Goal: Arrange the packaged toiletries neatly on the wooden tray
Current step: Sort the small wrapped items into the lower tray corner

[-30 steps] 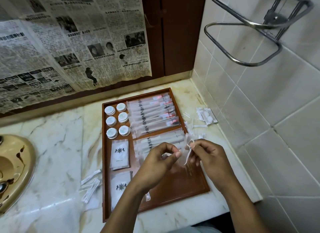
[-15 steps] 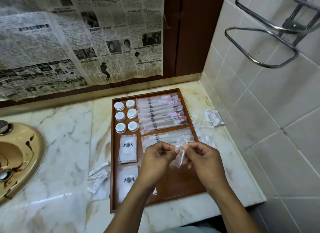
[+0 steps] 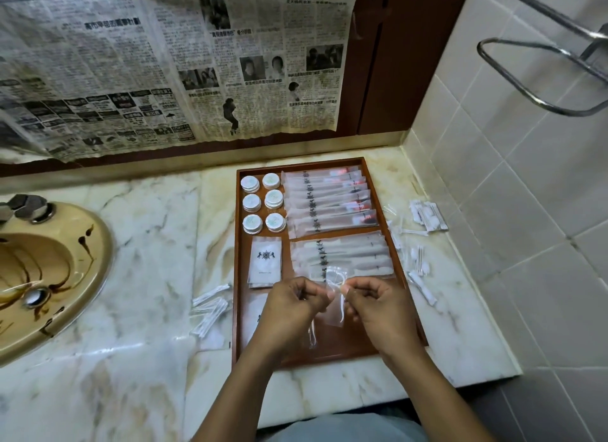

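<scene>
Marble counter (image 3: pixel 131 277), brown wooden tray (image 3: pixel 234 277): at its six o'clock, left hand (image 3: pixel 289 306) and right hand (image 3: pixel 375 306) pinch a clear plastic packet (image 3: pixel 335 310).

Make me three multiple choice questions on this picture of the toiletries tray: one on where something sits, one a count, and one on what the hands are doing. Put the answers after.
1. Where do the round white tubs sit?
A in the sink
B in the far left corner of the wooden tray
C on the counter, right of the tray

2. How many tubs are there?
A four
B nine
C six

3. What are the hands doing?
A the left hand and right hand both pinch a small clear packet over the tray
B both lie flat on the counter
C one turns the tap

Answers:
1 B, since they stand inside the tray by its far left rim.
2 C, since they form two columns of three.
3 A, since the fingertips of both hands close on the packet.
</scene>
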`<state>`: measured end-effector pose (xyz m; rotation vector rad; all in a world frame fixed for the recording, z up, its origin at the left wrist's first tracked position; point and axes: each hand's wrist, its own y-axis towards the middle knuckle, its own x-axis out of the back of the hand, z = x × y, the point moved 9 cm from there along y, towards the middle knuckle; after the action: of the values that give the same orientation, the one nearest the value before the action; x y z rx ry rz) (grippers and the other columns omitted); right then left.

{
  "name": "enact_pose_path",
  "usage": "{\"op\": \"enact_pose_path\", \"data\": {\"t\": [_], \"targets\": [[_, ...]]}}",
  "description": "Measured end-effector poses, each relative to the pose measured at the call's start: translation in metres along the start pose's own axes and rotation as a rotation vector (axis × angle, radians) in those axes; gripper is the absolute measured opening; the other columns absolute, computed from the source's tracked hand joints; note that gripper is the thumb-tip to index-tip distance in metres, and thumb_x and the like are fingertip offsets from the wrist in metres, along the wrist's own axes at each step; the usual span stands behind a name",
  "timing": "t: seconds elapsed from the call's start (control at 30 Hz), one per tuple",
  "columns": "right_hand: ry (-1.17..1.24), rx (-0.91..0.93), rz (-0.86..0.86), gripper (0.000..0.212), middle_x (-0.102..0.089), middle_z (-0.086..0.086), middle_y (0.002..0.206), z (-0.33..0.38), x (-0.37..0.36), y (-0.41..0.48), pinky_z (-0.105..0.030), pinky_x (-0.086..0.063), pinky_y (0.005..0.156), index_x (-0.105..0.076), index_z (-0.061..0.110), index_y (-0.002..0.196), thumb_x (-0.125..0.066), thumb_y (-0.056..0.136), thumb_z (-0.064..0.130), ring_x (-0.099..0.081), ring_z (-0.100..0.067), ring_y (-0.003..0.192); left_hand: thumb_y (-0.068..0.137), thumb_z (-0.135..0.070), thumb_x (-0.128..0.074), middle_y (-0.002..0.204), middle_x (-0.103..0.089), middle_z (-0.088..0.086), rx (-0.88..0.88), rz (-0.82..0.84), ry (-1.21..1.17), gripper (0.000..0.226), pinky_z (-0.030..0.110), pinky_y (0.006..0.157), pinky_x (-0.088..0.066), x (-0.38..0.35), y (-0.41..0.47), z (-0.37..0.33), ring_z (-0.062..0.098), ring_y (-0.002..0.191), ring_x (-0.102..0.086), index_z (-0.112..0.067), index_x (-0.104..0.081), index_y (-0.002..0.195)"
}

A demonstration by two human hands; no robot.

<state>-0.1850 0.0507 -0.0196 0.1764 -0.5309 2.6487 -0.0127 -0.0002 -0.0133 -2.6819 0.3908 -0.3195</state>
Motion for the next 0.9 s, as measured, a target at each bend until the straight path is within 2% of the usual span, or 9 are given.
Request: {"op": "enact_pose_path", "data": {"t": [0.1,0.17,0.23,0.33,0.4,0.47,0.6,0.7,0.9], "targets": [[-0.15,-0.049,0.056,0.006,-0.071,-0.004,0.061,-0.023,-0.008,0.004,-0.031,-0.053,0.056,-0.076,0.021,0.083,-0.076,0.087,0.017,-0.061,-0.01,0.051,0.089,-0.016,-0.074,0.074,-0.075,0.008,0.023,-0.056,0.084,0.01,0.022,0.061,-0.051,0.014,-0.002,0.015,0.02,0.067,-0.07,-0.009,-0.074,0.081],[-0.281,-0.117,0.105,0.003,-0.07,-0.001,0.057,-0.042,-0.014,0.008,-0.028,-0.053,0.056,-0.075,0.021,0.085,-0.076,0.088,0.021,-0.06,-0.006,0.048,0.091,-0.019,-0.073,0.068,-0.069,0.005,0.067,-0.124,0.025,0.011,0.021,0.053,-0.045,0.03,-0.003,0.027,0.013,0.057,-0.06,-0.01,-0.072,0.084],[-0.363,-0.15,0.12,0.009,-0.068,0.004,0.054,-0.057,-0.019,0.01,-0.019,-0.046,0.049,-0.074,0.021,0.08,-0.075,0.089,0.018,-0.059,-0.003,0.046,0.093,-0.024,-0.072,0.068,-0.062,-0.003,0.12,-0.191,-0.067,0.014,0.024,0.053,-0.04,0.047,-0.004,0.04,0.008,0.054,-0.052,-0.011,-0.069,0.09],[-0.502,-0.083,0.084,0.018,-0.07,0.009,0.066,-0.066,-0.023,0.012,-0.015,-0.043,0.051,-0.076,0.021,0.075,-0.071,0.09,0.013,-0.063,-0.003,0.058,0.097,-0.028,-0.065,0.074,-0.056,-0.001,0.183,-0.282,-0.157,0.015,0.028,0.056,-0.035,0.071,-0.004,0.056,0.014,0.06,-0.049,-0.014,-0.061,0.093],[-0.582,-0.031,0.049,0.015,-0.071,0.01,0.071,-0.066,-0.024,0.012,-0.007,-0.037,0.05,-0.077,0.019,0.075,-0.073,0.088,0.013,-0.06,0.002,0.06,0.098,-0.026,-0.058,0.067,-0.043,-0.003,0.245,-0.32,-0.318,0.015,0.029,0.053,-0.029,0.078,-0.004,0.065,0.013,0.055,-0.038,-0.016,-0.054,0.087],[-0.632,0.002,0.018,0.013,-0.069,0.011,0.07,-0.065,-0.024,0.013,-0.005,-0.038,0.049,-0.076,0.019,0.074,-0.075,0.086,0.014,-0.057,0.007,0.06,0.095,-0.023,-0.052,0.062,-0.036,-0.004,0.285,-0.347,-0.453,0.013,0.029,0.053,-0.026,0.083,-0.005,0.071,0.012,0.052,-0.032,-0.018,-0.057,0.084],[-0.651,0.03,-0.009,0.015,-0.062,0.016,0.063,-0.064,-0.027,0.013,-0.006,-0.039,0.049,-0.074,0.02,0.07,-0.076,0.083,0.012,-0.057,0.006,0.059,0.101,-0.016,-0.034,0.055,-0.041,-0.005,0.234,-0.347,-0.471,0.038,0.03,0.054,-0.027,0.085,-0.006,0.069,0.011,0.051,-0.034,-0.014,-0.071,0.098],[-0.666,0.029,-0.008,0.015,-0.064,0.014,0.063,-0.065,-0.03,0.014,-0.009,-0.039,0.049,-0.073,0.019,0.07,-0.075,0.083,0.012,-0.058,0.004,0.059,0.099,-0.011,-0.033,0.052,-0.043,-0.008,0.231,-0.355,-0.442,0.042,0.029,0.053,-0.03,0.085,-0.004,0.068,0.011,0.05,-0.037,-0.014,-0.075,0.101],[-0.676,0.03,-0.006,0.012,-0.068,0.012,0.067,-0.068,-0.035,0.017,-0.012,-0.043,0.053,-0.073,0.02,0.072,-0.077,0.082,0.016,-0.062,-0.001,0.062,0.101,-0.022,-0.033,0.076,-0.05,0.001,0.199,-0.356,-0.302,0.046,0.03,0.058,-0.039,0.092,0.002,0.067,0.015,0.066,-0.047,-0.032,-0.077,0.109]]}}
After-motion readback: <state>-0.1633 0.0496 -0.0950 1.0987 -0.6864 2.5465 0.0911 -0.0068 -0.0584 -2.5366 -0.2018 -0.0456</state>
